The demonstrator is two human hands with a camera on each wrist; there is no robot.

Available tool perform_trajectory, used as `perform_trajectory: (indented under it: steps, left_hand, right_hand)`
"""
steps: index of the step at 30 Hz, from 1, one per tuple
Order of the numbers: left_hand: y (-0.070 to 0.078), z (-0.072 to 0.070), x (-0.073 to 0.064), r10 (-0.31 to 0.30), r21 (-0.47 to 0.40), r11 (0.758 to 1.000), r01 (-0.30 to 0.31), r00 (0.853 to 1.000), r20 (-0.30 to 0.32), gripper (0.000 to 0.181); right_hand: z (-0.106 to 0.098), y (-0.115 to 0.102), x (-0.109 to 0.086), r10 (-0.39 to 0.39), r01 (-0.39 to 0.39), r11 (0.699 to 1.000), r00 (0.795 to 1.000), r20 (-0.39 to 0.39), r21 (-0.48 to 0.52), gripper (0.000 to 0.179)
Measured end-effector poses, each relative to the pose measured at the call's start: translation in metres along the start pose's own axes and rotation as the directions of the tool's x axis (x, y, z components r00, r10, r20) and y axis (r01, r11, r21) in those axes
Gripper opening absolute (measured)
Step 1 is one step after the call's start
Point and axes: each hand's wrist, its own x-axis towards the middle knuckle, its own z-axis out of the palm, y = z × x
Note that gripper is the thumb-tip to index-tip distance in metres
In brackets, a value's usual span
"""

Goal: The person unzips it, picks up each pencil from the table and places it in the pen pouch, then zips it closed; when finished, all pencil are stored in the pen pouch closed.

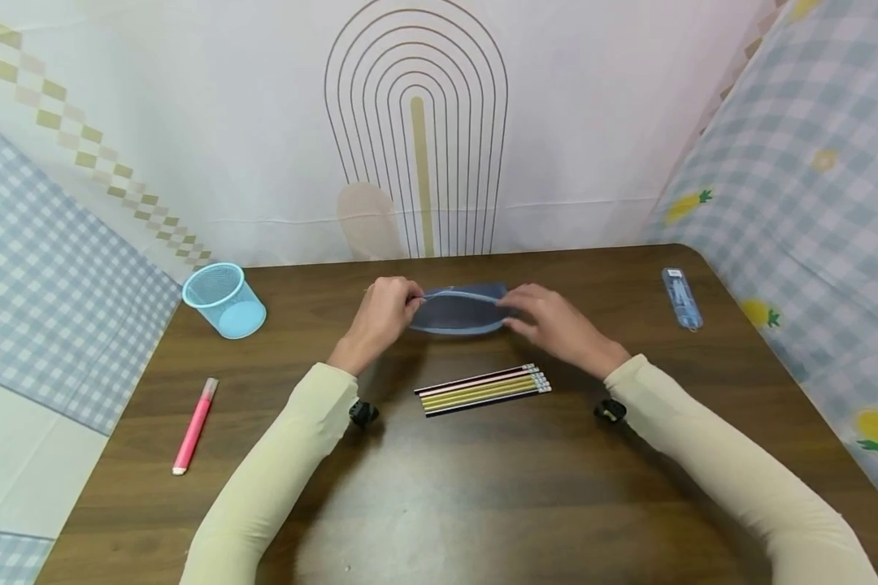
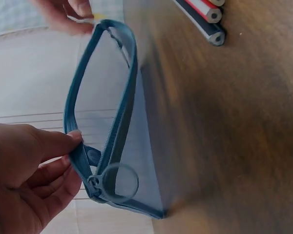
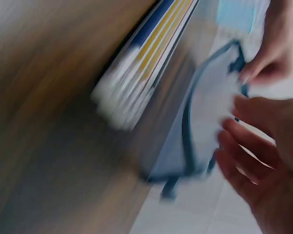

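Observation:
A see-through zip pencil pouch point(image 1: 459, 313) with blue edging stands on the table, its mouth spread wide and its ring-shaped zip pull point(image 2: 120, 183) hanging at the left end. My left hand point(image 1: 385, 313) pinches the rim at that end between thumb and fingers. At the other end is my right hand point(image 1: 559, 325), thumb by the near rim and fingers by the far one, spread apart; blur in the right wrist view hides the exact contact. Several pencils point(image 1: 483, 391) lie side by side in front of the pouch, with their metal-banded ends to the right.
A light blue mesh pen cup point(image 1: 224, 299) sits at the table's back left. Nearer on that side lies a pink marker point(image 1: 195, 426). A small blue packet point(image 1: 681, 298) is at the back right. Patterned cloth point(image 1: 439, 130) hangs behind the table.

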Motion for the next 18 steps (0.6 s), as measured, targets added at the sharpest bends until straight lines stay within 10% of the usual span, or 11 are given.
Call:
perform_trajectory:
  steps: [8, 18]
  left_hand:
    - [0.005, 0.008, 0.000, -0.020, -0.026, 0.999, 0.021, 1.000, 0.020, 0.012]
    - [0.002, 0.010, -0.003, -0.066, -0.028, 0.997, 0.066, 0.998, 0.013, 0.012]
  right_hand:
    - [0.023, -0.037, 0.002, -0.184, 0.215, 0.975, 0.917, 0.353, -0.051, 0.008]
    - [0.036, -0.033, 0.013, -0.258, 0.333, 0.932, 0.888, 0.380, -0.145, 0.012]
